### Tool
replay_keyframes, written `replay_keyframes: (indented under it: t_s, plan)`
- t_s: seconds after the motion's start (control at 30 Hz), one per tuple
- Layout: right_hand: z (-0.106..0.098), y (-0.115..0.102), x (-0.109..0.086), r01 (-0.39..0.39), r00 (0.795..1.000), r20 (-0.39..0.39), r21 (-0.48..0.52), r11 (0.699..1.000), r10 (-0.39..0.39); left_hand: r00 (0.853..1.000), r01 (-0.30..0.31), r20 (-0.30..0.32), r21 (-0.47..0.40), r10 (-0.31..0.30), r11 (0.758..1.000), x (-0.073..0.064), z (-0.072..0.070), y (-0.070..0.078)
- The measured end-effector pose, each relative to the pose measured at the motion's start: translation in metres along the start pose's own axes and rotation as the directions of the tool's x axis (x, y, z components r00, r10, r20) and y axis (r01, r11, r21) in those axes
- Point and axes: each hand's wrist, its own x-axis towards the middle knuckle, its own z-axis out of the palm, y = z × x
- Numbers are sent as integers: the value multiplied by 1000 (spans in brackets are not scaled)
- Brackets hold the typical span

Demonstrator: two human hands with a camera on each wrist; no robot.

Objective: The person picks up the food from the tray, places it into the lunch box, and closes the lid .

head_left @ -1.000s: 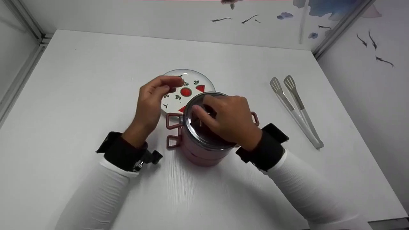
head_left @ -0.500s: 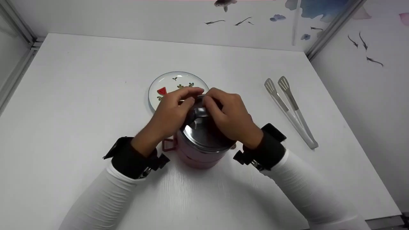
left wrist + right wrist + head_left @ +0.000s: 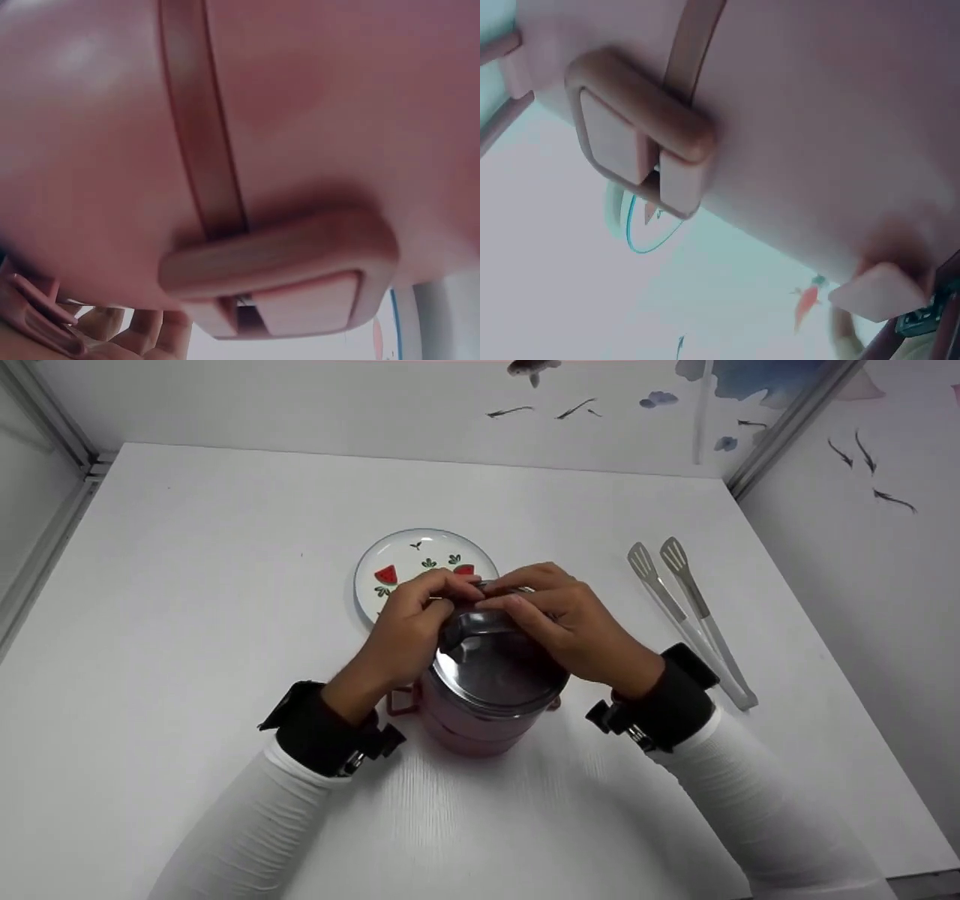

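Note:
A pink pot stands on the white table, covered by a shiny lid with an arched handle. My left hand lies at the lid's far left edge, fingers bent; their exact contact is hidden. Opposite it, my right hand touches the far right side of the lid with mostly straight fingers. The left wrist view is filled by the pot's wall and a side handle, with left fingers below. Another side handle appears in the right wrist view; the right hand is out of sight there.
Behind the pot sits a round plate with red fruit and green leaf patterns, partly covered by the left hand and pot. Slotted tongs lie spread on the right. White walls close off the back and sides.
My left hand has come right, onto the lid's far left edge. My right hand has let go near the lid handle, shifted right and straightened its fingers. The tongs lie unmoved.

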Motion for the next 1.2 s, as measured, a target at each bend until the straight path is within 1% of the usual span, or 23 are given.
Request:
replay_keyframes:
  t_s: [0.13,0.23,0.37,0.47,0.53,0.63,0.7,0.8,0.9,1.07,1.2]
  plan:
    - [-3,8,0,-25,998,52,94,995,20,1000,-19,-3,-73,19,997,3,1,-2]
    - [-3,15,-1,-41,998,61,170,985,31,999,-31,-15,-120,30,992,6,2,-3]
    - [3,21,-5,-52,999,15,245,968,50,999,-21,-43,-181,14,983,8,4,-6]
    - [8,23,-6,-66,997,-27,295,953,77,997,-14,-76,-245,-4,970,9,7,-8]
    - [10,23,-6,-75,994,-53,322,944,97,994,-30,-105,-284,0,958,10,9,-9]
    - [14,24,-6,-83,986,-105,382,921,132,990,-59,-139,-327,14,943,9,10,-11]
    - [15,24,-6,-82,978,-138,425,902,155,988,-76,-154,-343,23,936,10,11,-11]
    - [16,23,-10,-76,966,-181,489,869,186,987,-78,-157,-359,22,930,9,13,-11]
    - [16,22,-11,-77,961,-190,517,853,202,988,-78,-156,-367,21,927,10,14,-11]
    - [18,24,-9,-77,964,-177,520,851,196,986,-82,-163,-352,25,932,8,12,-12]
    - [21,27,-11,-87,968,-156,519,850,195,988,-78,-150,-335,29,939,5,12,-17]
